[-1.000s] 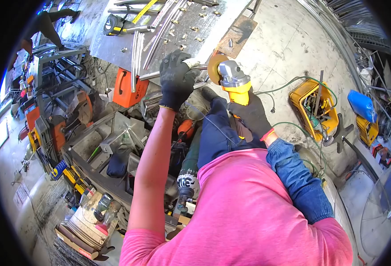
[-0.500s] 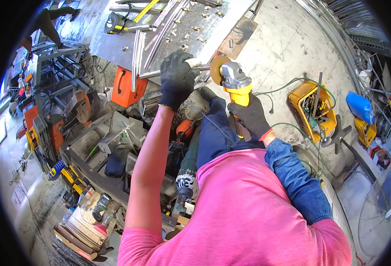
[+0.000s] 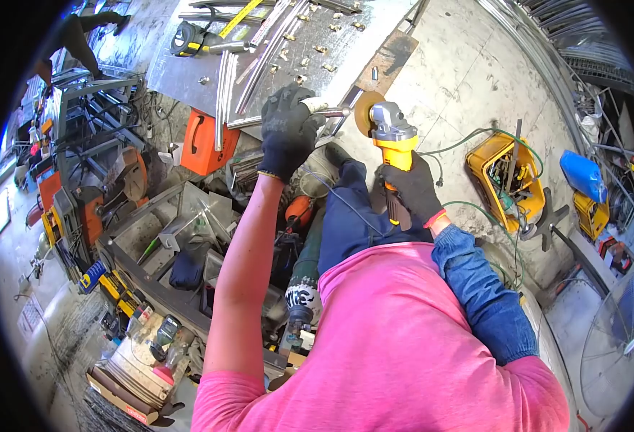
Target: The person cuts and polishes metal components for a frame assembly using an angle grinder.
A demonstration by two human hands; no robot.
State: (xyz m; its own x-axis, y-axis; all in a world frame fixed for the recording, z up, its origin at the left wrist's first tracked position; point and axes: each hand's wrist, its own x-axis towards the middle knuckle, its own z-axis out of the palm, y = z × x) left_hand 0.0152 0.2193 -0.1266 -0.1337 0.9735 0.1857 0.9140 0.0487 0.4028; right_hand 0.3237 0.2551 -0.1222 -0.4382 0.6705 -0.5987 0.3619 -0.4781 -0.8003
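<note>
In its black glove, my left hand (image 3: 288, 133) is closed round a metal tube (image 3: 336, 112), whose end sticks out to the right. A pale wrap shows at the thumb. My gloved right hand (image 3: 414, 191) grips a yellow and grey angle grinder (image 3: 394, 137) by its body. The grinder's brown disc (image 3: 365, 114) stands upright just right of the tube's end, with a small gap between them. Beyond my left hand, several thin metal strips (image 3: 270, 54) and small metal pieces (image 3: 320, 50) lie on a metal-topped table (image 3: 371, 25).
A tape measure (image 3: 186, 40) lies on the table. An orange case (image 3: 205, 140) stands left of my left hand. On the floor at right is a yellow crate (image 3: 484, 155) of tools, with a green cable (image 3: 468, 135) nearby. Another person's legs (image 3: 79, 43) show at upper left.
My right hand has drawn the grinder slightly right and back, so its disc has come away from the tube's end. My left hand keeps its hold, nearly still.
</note>
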